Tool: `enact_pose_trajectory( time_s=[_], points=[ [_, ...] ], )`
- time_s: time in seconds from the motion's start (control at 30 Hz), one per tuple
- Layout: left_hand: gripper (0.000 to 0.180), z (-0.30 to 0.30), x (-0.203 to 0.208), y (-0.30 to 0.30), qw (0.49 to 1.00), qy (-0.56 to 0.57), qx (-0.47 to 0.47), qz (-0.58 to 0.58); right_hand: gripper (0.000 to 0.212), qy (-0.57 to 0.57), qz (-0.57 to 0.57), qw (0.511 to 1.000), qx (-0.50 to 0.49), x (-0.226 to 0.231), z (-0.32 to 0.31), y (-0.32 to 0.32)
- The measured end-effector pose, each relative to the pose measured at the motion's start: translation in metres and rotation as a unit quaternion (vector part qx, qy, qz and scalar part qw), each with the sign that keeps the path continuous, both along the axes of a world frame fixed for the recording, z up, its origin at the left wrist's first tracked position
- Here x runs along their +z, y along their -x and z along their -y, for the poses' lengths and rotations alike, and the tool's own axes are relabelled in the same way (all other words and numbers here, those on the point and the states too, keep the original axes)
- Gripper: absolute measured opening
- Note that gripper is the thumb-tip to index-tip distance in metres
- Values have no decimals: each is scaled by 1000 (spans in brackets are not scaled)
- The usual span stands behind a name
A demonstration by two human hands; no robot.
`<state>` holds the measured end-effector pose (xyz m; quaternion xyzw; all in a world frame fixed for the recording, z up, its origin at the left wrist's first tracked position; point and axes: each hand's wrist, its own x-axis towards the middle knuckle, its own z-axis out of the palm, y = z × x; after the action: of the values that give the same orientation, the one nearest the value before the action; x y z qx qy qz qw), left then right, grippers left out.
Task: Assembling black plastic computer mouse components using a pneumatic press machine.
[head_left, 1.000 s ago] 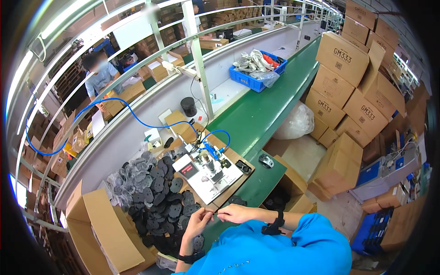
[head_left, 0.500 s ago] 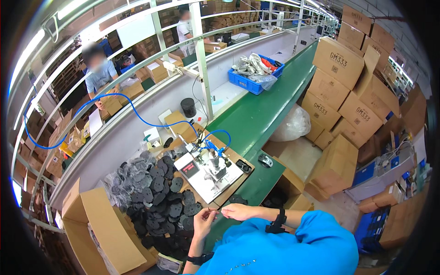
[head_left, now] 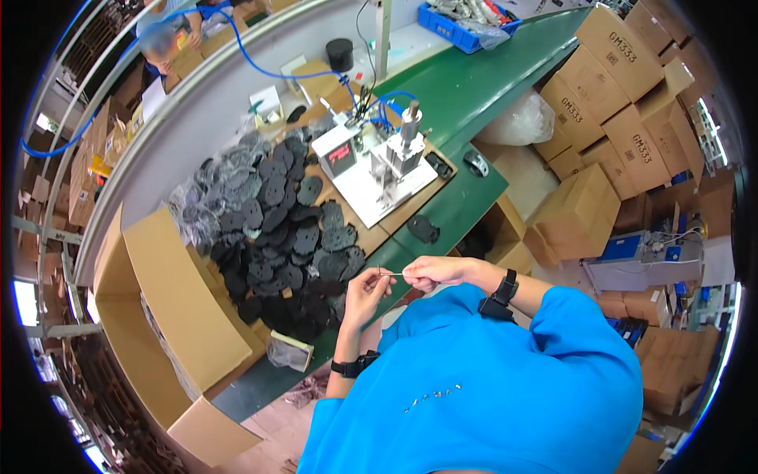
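My left hand (head_left: 365,291) and my right hand (head_left: 433,273) are raised close together in front of my chest, both pinching the ends of a thin metal pin (head_left: 391,273) held between them. Just beyond the hands lies a heap of flat black parts (head_left: 272,229) spread over the bench. Behind the heap stands a small white press machine (head_left: 377,167) with a red display and blue air hoses. One black part (head_left: 424,229) lies alone on the green conveyor belt (head_left: 466,118).
An open cardboard box (head_left: 170,316) stands at my left. Stacked cartons (head_left: 608,103) fill the right side. A blue bin (head_left: 466,16) sits far up the belt. Another person (head_left: 170,28) works across the line at top left.
The view has tilted down and closer to the bench. My hands stay together holding the pin, now shown higher and nearer the heap of black parts.
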<state>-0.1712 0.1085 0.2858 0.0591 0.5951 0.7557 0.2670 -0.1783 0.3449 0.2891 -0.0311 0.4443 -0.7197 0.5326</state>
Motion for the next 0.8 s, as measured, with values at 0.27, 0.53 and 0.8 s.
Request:
enact_pose_trajectory(
  time_s=[0.27,0.53,0.8],
  points=[
    [13,6,-25,-27,996,-17,74,38,34,-174,-239,954,-36,-11,28,-27],
    [15,-13,-15,-15,988,45,144,28,28,-267,-387,882,-11,25,24,-9],
    [17,-27,-17,58,965,128,227,-35,32,-302,-330,894,-16,-13,-62,15]
  ],
)
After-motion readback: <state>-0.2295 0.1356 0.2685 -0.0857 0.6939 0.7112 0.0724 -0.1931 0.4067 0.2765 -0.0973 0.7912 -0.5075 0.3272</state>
